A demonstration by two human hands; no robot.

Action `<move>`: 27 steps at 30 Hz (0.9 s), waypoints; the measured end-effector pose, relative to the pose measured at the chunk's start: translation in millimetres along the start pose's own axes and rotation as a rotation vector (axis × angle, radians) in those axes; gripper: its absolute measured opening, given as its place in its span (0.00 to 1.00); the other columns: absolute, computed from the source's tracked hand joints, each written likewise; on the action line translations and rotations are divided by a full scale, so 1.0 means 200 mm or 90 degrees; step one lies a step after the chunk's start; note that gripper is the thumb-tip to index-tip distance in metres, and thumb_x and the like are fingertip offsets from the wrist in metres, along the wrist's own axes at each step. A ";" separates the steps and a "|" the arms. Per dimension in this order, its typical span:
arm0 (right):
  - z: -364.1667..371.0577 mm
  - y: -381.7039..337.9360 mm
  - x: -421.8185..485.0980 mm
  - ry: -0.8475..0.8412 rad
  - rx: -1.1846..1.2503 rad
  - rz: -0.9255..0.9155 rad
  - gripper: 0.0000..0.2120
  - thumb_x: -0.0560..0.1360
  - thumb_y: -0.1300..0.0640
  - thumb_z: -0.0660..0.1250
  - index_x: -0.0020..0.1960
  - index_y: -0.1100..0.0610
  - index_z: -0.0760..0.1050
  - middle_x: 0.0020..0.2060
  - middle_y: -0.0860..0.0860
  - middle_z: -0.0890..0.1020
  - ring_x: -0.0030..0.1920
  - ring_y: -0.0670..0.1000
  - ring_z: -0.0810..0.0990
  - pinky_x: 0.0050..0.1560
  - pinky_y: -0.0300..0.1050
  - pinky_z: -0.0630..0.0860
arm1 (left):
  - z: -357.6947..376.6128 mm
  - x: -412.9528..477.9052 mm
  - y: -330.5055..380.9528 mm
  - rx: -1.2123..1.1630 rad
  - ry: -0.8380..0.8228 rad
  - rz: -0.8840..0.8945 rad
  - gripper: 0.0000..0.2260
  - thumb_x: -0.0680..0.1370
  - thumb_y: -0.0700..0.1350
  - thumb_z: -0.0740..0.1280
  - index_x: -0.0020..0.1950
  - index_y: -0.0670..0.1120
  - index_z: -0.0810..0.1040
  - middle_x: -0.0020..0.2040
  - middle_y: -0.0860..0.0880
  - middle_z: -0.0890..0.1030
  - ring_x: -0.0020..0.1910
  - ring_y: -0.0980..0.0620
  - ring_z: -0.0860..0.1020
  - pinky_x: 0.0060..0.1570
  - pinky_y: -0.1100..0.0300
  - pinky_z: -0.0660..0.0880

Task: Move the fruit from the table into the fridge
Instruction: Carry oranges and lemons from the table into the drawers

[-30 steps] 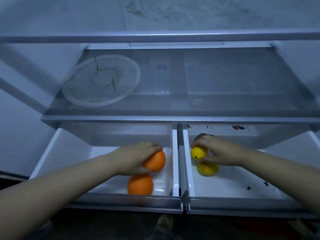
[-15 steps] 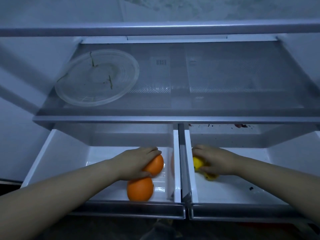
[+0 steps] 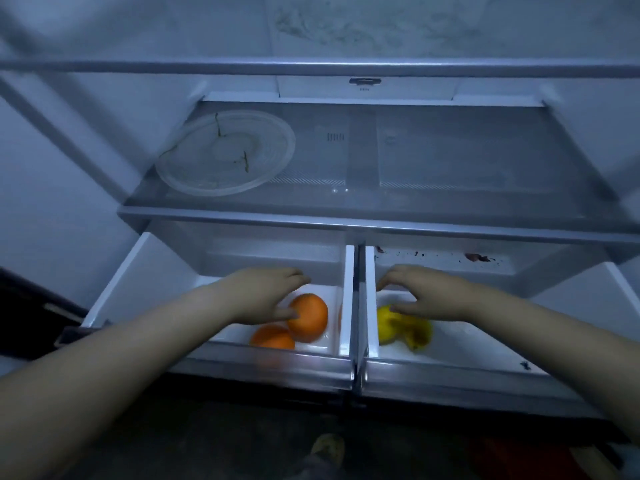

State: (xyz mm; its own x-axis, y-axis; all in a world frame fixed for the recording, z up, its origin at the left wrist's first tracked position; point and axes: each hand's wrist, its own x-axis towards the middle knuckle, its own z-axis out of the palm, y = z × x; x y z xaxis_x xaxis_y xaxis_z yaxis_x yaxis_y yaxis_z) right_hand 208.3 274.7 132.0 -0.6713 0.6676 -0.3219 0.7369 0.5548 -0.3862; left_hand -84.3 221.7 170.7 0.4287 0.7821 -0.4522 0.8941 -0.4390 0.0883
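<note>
Head view, looking down into the open fridge. Two crisper drawers stand pulled out below a glass shelf (image 3: 450,161).

Findings:

- The left drawer (image 3: 138,271) holds two oranges. The rear orange (image 3: 308,317) and the front orange (image 3: 273,337) lie touching, toward the drawer's right wall.
- The right drawer (image 3: 485,348) holds two lemons (image 3: 388,323) close together at its left end. Blur prevents telling whether they touch.
- The left hand (image 3: 266,296) hovers over the rear orange with fingers straight and relaxed. Only the thumb lies against the fruit's side, so the hand is released and grips nothing.
- The right hand (image 3: 426,292) is spread flat above the lemons with fingers extended. The thumb is at or just over the nearer lemon. This hand is likewise released and grasps nothing.
- A clear plate (image 3: 225,154) bearing a few green stems sits on the left of the glass shelf. Dark specks (image 3: 485,258) lie along the back of the right drawer.

Assessment: four pieces of fruit are inside the fridge and resting on the drawer floors, so this delivery appears complete. The table is out of frame, and whether more fruit waits there cannot be determined. Both drawers are open and would likely need pushing in. If fruit remains on the table, further trips would be required.
</note>
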 end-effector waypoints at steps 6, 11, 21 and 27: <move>-0.23 -0.25 -0.22 0.129 -0.054 -0.048 0.16 0.77 0.50 0.64 0.65 0.48 0.71 0.61 0.44 0.75 0.60 0.43 0.72 0.55 0.36 0.68 | -0.05 -0.33 0.15 0.023 0.251 -0.091 0.29 0.76 0.65 0.54 0.75 0.54 0.60 0.74 0.53 0.63 0.70 0.52 0.65 0.63 0.56 0.66; -0.33 -0.48 -0.40 0.302 -0.093 -0.123 0.16 0.77 0.48 0.62 0.64 0.49 0.70 0.61 0.45 0.74 0.61 0.47 0.72 0.57 0.47 0.72 | -0.12 -0.64 0.34 0.036 0.414 -0.156 0.30 0.74 0.64 0.51 0.70 0.49 0.69 0.70 0.47 0.70 0.67 0.49 0.70 0.63 0.53 0.70; -0.47 -0.97 -0.62 0.444 -0.167 -0.277 0.25 0.76 0.38 0.54 0.63 0.53 0.71 0.58 0.49 0.75 0.58 0.52 0.74 0.52 0.48 0.74 | -0.24 -1.22 0.66 0.117 0.536 -0.290 0.28 0.77 0.62 0.49 0.71 0.48 0.69 0.68 0.48 0.72 0.67 0.49 0.70 0.62 0.53 0.68; -0.49 -1.29 -0.63 0.413 -0.161 -0.352 0.29 0.74 0.36 0.53 0.66 0.53 0.69 0.61 0.49 0.74 0.62 0.52 0.72 0.59 0.47 0.71 | -0.22 -1.57 0.71 0.068 0.520 -0.392 0.34 0.73 0.67 0.41 0.75 0.53 0.58 0.75 0.53 0.62 0.73 0.55 0.58 0.67 0.58 0.58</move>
State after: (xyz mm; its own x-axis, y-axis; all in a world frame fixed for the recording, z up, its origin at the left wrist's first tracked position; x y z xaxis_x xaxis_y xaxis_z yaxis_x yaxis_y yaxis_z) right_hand 110.3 95.6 357.7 -0.8162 0.3785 0.4365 0.3670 0.9232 -0.1143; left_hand -85.8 -66.4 363.2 -0.1069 0.9296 0.3528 0.9897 0.1336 -0.0520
